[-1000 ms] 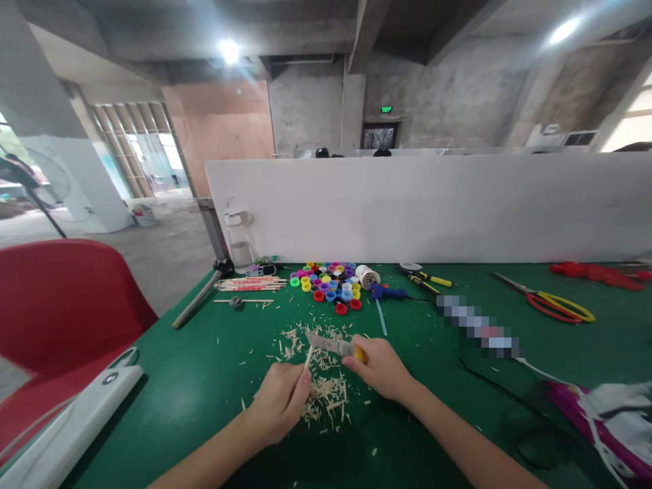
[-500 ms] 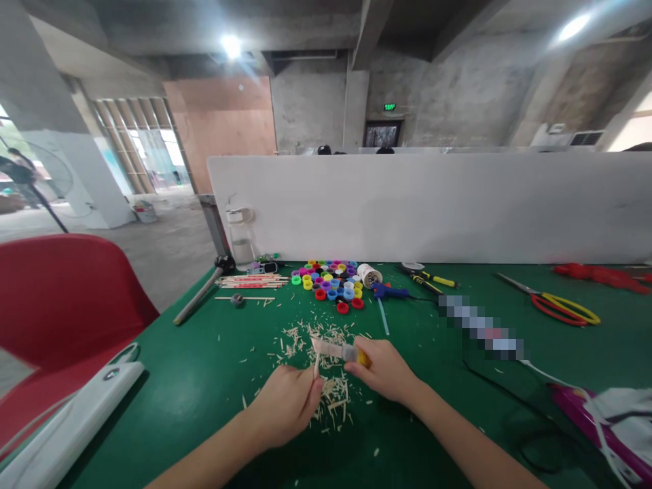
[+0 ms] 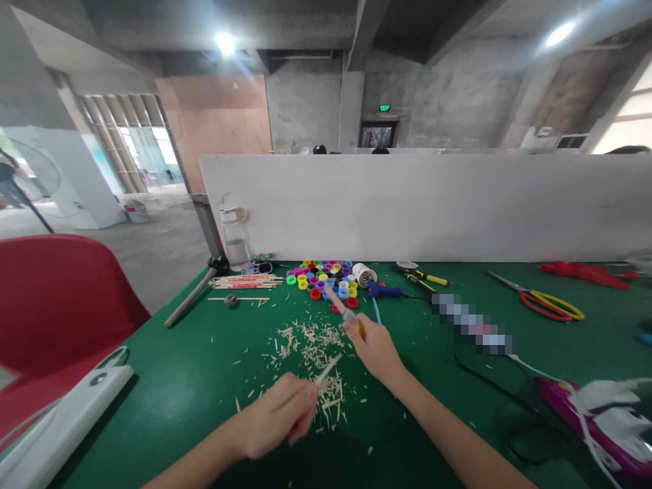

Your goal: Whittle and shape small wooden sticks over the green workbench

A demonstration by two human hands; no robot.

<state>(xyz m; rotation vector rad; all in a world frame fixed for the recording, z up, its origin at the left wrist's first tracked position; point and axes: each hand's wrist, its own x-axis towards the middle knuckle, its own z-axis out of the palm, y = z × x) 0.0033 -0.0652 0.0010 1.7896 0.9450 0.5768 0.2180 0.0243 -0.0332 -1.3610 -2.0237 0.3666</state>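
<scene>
My left hand is closed around a short pale wooden stick, whose free end points up and to the right. In my right hand is a knife with a yellow handle; its broad blade points up and left, apart from the stick. Wood shavings lie scattered on the green table beneath and beyond my hands. Past the blade sits a cluster of colourful bottle caps.
Bundled sticks lie at the back left. A blue glue gun, pliers and scissors are to the right. A power strip is at the left edge, a purple-and-white device at right. A white partition stands behind.
My right hand has lifted the knife up and away from the stick. My left hand has lowered slightly, and the stick now tilts to the right.
</scene>
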